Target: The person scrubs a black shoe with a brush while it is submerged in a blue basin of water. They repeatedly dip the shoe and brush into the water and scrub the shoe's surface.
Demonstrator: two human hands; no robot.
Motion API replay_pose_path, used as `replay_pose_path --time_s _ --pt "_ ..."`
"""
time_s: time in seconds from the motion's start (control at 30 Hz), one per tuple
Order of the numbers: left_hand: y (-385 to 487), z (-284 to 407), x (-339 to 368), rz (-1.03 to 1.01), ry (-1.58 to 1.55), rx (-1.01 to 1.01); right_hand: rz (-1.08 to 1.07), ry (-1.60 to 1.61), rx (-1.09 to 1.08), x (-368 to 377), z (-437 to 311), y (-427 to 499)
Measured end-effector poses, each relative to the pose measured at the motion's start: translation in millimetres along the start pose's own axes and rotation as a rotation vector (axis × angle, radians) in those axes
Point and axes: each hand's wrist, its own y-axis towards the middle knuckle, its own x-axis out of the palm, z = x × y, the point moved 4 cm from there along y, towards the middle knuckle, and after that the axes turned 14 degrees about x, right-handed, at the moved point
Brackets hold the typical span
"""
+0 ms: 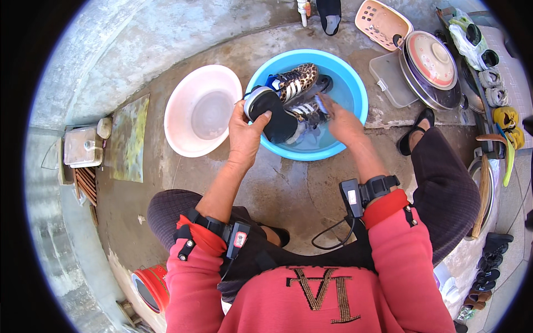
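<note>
Over the near left part of a blue plastic basin [363,85] holding water, my left hand [245,135] grips a black cloth shoe [275,118] with a pale rim, thumb on top. My right hand [346,125], blurred, holds a scrub brush [327,105] with a brown back and pale bluish bristles. The brush is close to a leopard-print sneaker [306,110] with white stripes, partly hidden behind the black shoe. Another leopard-print sneaker [299,81] rests farther back in the basin. A dark object [325,83] shows beside it in the water.
A pale pink basin [179,112] stands left of the blue one. Right and behind are a plastic basket [381,23], a clear lidded box [389,79] and a lidded pot [433,60]. Shoes line a rack [485,98]. A red bucket [160,287] sits near my left side.
</note>
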Motion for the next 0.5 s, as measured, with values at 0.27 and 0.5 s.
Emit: replay_pose_path --time_s 0.27,0.5 --pt "-5.6 -4.8 -3.5 -0.142 0.443 0.117 -0.116 -0.476 -0.020 16.7 11.3 5.2" --pt "-9.4 11.0 2.2 -0.276 0.585 -0.002 -0.736 0.890 0.066 -7.3 5.8 -7.7"
